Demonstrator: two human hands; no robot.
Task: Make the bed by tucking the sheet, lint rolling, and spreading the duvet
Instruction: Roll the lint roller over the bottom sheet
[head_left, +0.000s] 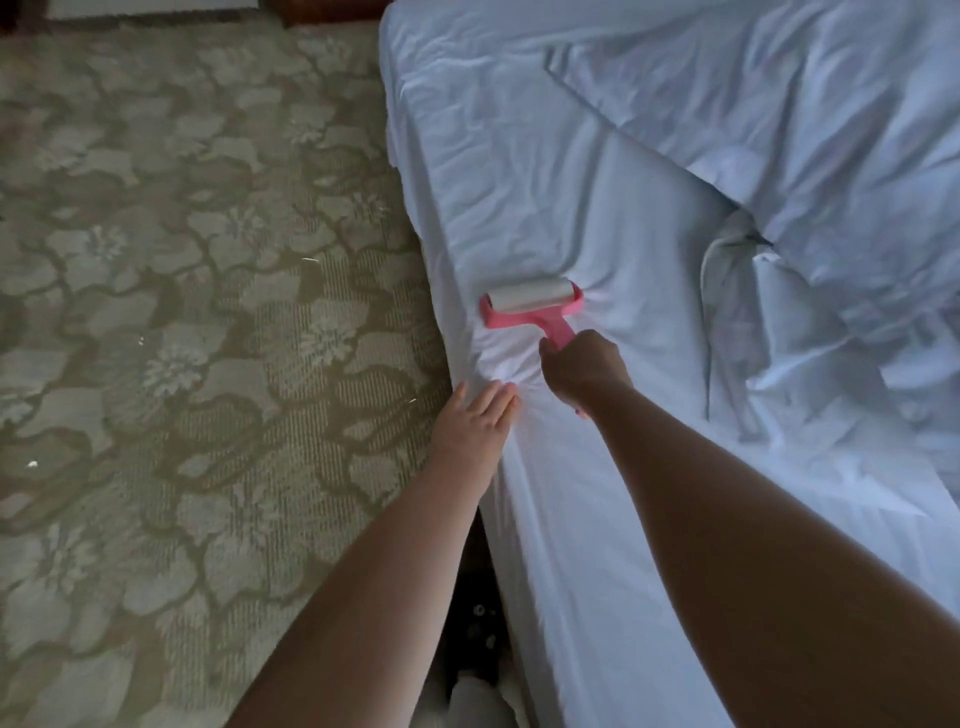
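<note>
A pink lint roller (530, 306) with a white sticky drum lies pressed on the white sheet (545, 171) near the bed's left edge. My right hand (582, 366) grips its pink handle from below. Flat on the sheet at the mattress edge, my left hand (480, 410) presses down with straight fingers, just left of the right hand. The sheet bunches into small wrinkles between the two hands. A rumpled white duvet (841, 171) is heaped on the right side of the bed, apart from both hands.
Patterned floral carpet (182, 312) covers the floor left of the bed. A dark gap and a dark object (483, 618) sit by the bed's side below my left arm. A dark wooden piece (332, 8) shows at the top edge.
</note>
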